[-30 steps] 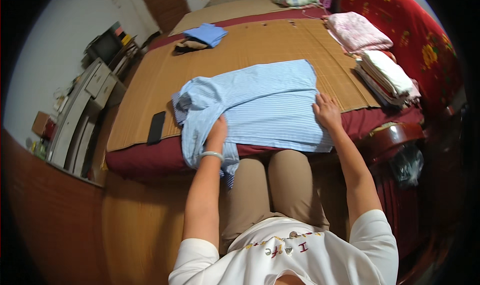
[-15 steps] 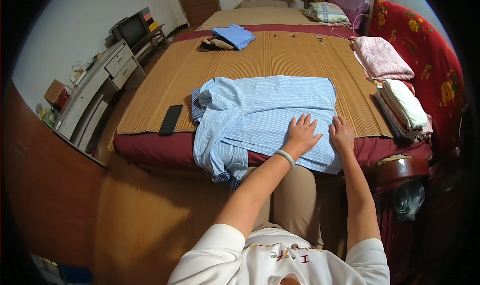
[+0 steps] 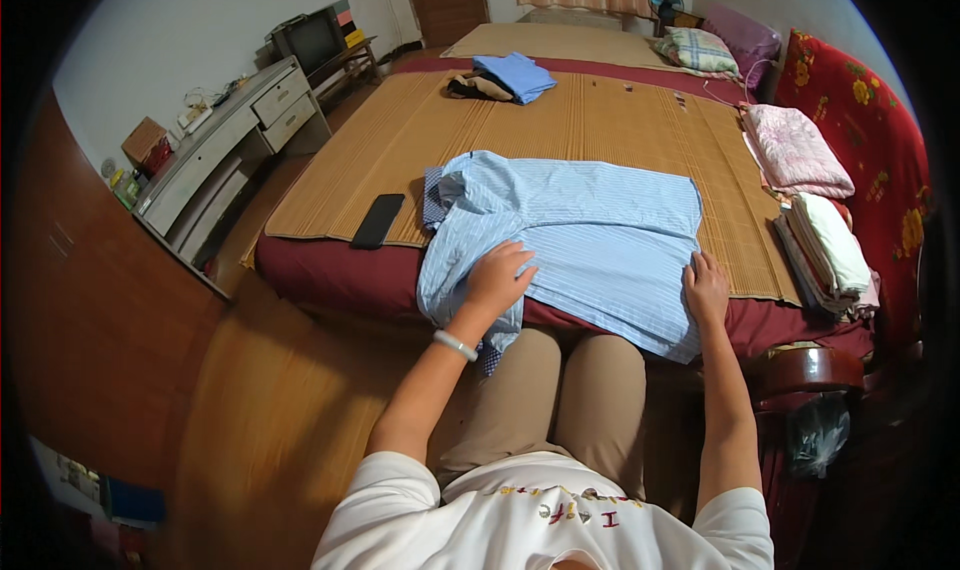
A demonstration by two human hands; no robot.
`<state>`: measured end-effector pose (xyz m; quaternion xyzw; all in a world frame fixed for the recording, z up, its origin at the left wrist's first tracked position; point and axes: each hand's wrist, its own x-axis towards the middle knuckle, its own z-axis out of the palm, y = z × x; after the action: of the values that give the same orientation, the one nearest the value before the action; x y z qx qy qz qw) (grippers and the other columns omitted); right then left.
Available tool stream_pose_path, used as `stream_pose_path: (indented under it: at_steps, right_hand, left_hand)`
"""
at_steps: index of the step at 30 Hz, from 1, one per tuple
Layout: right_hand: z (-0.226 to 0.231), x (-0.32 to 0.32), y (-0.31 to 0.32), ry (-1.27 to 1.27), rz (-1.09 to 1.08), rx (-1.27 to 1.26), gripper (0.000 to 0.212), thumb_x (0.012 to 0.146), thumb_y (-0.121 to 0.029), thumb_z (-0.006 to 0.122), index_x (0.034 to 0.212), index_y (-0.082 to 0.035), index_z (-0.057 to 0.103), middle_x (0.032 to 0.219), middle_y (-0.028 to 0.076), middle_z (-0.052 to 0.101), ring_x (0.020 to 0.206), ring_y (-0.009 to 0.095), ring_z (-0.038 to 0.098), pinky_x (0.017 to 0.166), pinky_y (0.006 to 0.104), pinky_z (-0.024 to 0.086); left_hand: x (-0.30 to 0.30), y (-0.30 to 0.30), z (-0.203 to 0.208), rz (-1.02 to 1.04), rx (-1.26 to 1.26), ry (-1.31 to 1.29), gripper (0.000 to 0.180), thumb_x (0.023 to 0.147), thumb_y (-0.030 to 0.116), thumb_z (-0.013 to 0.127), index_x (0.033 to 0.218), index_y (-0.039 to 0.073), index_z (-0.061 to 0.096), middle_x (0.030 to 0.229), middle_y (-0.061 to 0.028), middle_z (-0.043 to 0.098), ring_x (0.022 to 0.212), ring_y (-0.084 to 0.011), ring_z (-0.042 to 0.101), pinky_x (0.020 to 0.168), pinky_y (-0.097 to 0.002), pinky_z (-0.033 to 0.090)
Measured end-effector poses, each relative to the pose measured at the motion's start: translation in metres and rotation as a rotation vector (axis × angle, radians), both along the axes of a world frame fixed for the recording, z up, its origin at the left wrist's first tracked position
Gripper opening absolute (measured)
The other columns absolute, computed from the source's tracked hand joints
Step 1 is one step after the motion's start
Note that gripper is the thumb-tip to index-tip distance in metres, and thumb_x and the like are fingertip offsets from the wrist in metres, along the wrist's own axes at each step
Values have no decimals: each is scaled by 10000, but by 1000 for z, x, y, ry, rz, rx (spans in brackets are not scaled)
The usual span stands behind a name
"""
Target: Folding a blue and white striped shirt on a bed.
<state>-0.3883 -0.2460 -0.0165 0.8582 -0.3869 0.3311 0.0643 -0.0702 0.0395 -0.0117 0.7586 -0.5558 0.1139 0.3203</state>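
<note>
A light blue striped shirt [image 3: 610, 210] lies spread on the bed mat, its lower edge hanging slightly over the near side of the bed. The collar end and bunched sleeve are on the left, with dark dotted trim showing. My left hand [image 3: 502, 278], with a pale bangle on the wrist, rests over the shirt near the sleeve, fingers stretched out. At the shirt's right hem my right hand [image 3: 707, 288] lies with its fingers extended along the edge. Neither hand visibly grips the cloth.
Left of the shirt is a black phone [image 3: 378, 221]. Farther back lie folded blue and dark clothes [image 3: 515, 75]. Folded white cloths [image 3: 830, 242] and a pink quilt [image 3: 797, 150] are stacked at the right, beside a red floral headboard [image 3: 860, 140]. A grey desk [image 3: 225, 150] stands far left.
My left hand has moved left from the shirt's middle to the sleeve area. My right hand stays at the right hem. The whole view has shifted, and the shirt looks much the same.
</note>
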Motion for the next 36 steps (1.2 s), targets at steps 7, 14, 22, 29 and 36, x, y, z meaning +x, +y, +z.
stream_pose_path:
  at_steps: [7, 14, 22, 29, 36]
  right_hand:
    - [1, 7, -3, 31, 13, -16, 370, 900, -251, 603, 1201, -38, 635, 1218, 143, 640, 1132, 322, 595, 976, 473, 434]
    - [7, 65, 75, -331, 387, -123, 411, 800, -75, 738, 1186, -31, 605, 1247, 223, 605, 1208, 412, 544, 1035, 481, 422]
    - [26, 87, 224, -964, 744, 1942, 628, 937, -562, 586, 1259, -22, 575, 1163, 106, 621, 1129, 199, 572, 969, 364, 451]
    - [29, 22, 197, -1125, 637, 1729, 368, 928, -264, 655, 1208, -30, 609, 1118, 76, 680, 1001, 198, 653, 899, 345, 506]
    - [6, -55, 159, -1714, 953, 1920, 411, 1010, -287, 516, 1246, 41, 594, 1192, 204, 677, 1059, 364, 670, 964, 518, 520]
  left_hand:
    - [16, 98, -4, 495, -241, -228, 300, 760, 188, 760, 1032, 74, 707, 1050, -142, 686, 1051, -344, 623, 888, -438, 501]
    - [-3, 94, 31, 406, -323, -160, 129, 787, 162, 723, 846, 71, 654, 913, -86, 688, 885, -322, 638, 778, -455, 501]
    - [-151, 59, 69, -265, -338, 120, 124, 845, 151, 658, 801, 69, 576, 762, -121, 590, 730, -357, 594, 654, -461, 459]
    - [-160, 80, 30, -394, -258, 386, 134, 860, 138, 692, 917, 39, 621, 849, -124, 616, 790, -314, 616, 696, -383, 495]
    - [-93, 88, -14, 220, -616, 651, 417, 898, 273, 737, 1161, 22, 533, 973, -75, 553, 800, -156, 556, 685, -298, 511]
